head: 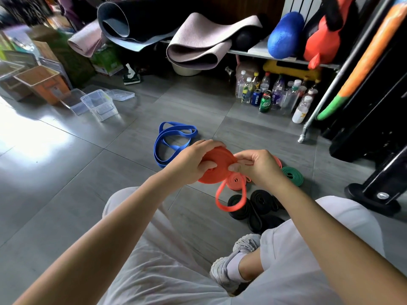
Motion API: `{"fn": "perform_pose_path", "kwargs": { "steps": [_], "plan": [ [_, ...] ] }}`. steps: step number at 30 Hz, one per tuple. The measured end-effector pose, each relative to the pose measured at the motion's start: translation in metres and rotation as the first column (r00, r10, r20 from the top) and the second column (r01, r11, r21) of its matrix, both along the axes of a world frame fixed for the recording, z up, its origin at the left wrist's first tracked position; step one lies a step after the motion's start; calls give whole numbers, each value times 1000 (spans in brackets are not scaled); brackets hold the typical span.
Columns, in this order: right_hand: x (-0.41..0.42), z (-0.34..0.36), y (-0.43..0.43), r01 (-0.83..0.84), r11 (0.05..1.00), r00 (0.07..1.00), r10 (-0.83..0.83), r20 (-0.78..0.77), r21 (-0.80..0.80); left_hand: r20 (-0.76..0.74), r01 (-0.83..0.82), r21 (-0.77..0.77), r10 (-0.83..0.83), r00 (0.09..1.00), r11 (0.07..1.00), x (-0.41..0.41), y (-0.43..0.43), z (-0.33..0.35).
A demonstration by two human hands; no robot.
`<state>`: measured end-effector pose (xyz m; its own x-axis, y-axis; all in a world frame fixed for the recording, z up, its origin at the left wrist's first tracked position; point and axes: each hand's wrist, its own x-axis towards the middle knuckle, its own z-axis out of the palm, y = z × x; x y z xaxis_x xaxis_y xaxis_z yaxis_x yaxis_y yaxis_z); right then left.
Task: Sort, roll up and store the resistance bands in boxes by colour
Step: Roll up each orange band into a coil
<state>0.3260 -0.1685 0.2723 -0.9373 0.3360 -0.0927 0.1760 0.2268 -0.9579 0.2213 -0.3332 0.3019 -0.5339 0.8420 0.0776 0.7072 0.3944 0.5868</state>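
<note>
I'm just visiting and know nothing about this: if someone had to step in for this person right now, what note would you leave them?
Left hand grips the orange roll. The right hand pinches the band at the roll's edge. A loose loop of it hangs below, not yet wound.
On the floor, done: a smaller orange roll, a green roll and black rolls. The blue band lies unrolled.
The clear boxes stand far left; I see no bands in them.
Left to do: finish this roll, roll the blue band, box everything by colour.
</note>
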Motion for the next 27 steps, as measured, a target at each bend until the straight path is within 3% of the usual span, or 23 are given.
{"fn": "perform_pose_path", "kwargs": {
  "steps": [6,9,13,19,24,27],
  "plan": [
    [4,5,-3,40,988,994,-54,-90,-149,160,-103,138,81,984,985,6,5,2],
    [4,7,-1,20,995,996,-28,-81,-96,203,-115,117,90,975,986,8,8,3],
    [4,5,2,-16,999,999,18,-48,28,92,-67,29,64,994,997,4,11,9],
    [1,10,-1,-33,995,999,36,-31,98,28,-168,6,168,985,986,3,13,13],
    [-2,14,1,-49,989,999,49,3,139,-87,-44,-204,27,996,978,7,14,16],
    [-2,18,1,-50,994,999,49,4,101,-147,-73,-186,46,988,980,6,15,13]
  ]
}}
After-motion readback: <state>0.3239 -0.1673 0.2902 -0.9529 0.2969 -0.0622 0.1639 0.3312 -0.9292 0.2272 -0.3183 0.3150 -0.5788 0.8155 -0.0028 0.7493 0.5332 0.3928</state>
